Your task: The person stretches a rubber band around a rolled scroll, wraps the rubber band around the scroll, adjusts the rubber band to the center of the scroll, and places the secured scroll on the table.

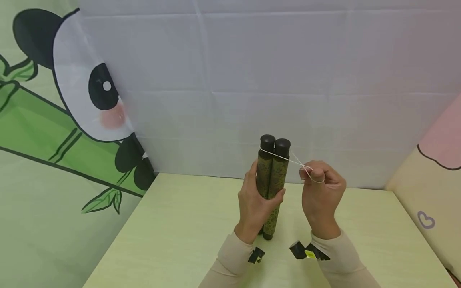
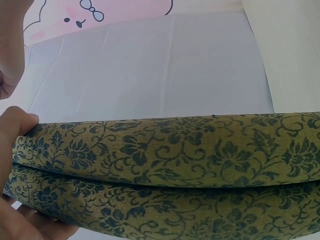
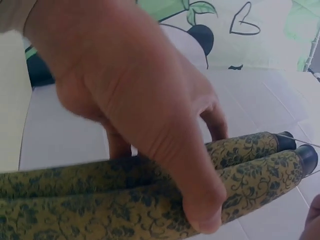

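A: How do we list the rolls (image 1: 278,176)?
B: Two, long axis near upright over the surface (image 1: 173,228), midway between its left and right edges; our left hand (image 1: 256,204) grips them.
A: And the string (image 1: 288,159)?
B: Round them near the top, running right across that axis; our right hand (image 1: 323,196), apart from the rolls, pinches it.

Across the lower half of the frame, a pale yellow-green tabletop (image 1: 173,232) is seen, its far edge tilted gently down to the right just below mid-height, its sides spread towards the bottom corners. Right of centre, it is partly hidden by two patterned rolls (image 1: 278,176); whether their dark lower ends (image 1: 267,237) are rested on it cannot be told.
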### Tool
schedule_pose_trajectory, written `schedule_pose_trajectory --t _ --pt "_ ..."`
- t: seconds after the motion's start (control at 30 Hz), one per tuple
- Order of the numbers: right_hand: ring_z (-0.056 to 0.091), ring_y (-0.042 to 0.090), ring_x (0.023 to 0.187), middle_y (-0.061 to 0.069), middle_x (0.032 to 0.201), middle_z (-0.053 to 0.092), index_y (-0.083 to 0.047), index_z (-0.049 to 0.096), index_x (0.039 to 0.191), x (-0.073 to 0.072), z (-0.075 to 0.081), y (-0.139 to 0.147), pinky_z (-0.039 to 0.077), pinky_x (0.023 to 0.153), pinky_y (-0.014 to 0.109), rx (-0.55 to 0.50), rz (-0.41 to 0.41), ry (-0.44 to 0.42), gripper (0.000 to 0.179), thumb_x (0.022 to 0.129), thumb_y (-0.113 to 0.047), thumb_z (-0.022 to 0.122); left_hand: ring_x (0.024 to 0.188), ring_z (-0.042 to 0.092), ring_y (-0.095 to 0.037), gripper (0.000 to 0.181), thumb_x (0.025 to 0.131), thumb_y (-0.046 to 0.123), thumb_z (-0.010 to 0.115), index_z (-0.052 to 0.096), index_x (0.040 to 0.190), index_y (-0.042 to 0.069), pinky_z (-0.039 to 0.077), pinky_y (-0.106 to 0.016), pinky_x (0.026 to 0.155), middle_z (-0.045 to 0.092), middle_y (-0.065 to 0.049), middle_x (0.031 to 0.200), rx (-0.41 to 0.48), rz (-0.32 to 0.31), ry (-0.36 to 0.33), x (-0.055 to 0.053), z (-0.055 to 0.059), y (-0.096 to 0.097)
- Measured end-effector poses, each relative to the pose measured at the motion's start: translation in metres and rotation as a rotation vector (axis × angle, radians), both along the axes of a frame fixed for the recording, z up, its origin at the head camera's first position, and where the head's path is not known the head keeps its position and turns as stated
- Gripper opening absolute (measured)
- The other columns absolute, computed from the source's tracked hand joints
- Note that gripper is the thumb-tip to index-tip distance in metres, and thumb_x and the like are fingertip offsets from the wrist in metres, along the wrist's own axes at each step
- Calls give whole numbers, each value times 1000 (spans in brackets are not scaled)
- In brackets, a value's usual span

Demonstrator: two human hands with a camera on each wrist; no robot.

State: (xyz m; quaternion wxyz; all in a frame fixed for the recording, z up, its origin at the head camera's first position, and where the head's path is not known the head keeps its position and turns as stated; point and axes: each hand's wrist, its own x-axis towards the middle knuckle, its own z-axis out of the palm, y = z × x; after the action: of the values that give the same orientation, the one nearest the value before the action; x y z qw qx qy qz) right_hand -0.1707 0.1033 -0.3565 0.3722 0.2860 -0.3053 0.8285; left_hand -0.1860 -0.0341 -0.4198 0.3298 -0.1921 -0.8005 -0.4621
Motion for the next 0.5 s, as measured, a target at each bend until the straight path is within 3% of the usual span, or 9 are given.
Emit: schedule_pose_trajectory --t 0.23,0.5 --pt "65 24 74 19 84 72 18 72 86 5 6 -4 53 73 31 -132 114 -6 39 76 -17 87 95 66 -19 103 76 30 90 30 159 20 57 -37 75 60 -6 125 -5 6 1 0 1 0" --pt "66 26 88 19 94 71 15 74 94 11 15 -8 52 85 31 -328 227 -69 36 79 -16 84 95 66 -19 103 76 28 90 30 159 21 57 -37 74 60 -6 125 2 -9 2 0 2 1"
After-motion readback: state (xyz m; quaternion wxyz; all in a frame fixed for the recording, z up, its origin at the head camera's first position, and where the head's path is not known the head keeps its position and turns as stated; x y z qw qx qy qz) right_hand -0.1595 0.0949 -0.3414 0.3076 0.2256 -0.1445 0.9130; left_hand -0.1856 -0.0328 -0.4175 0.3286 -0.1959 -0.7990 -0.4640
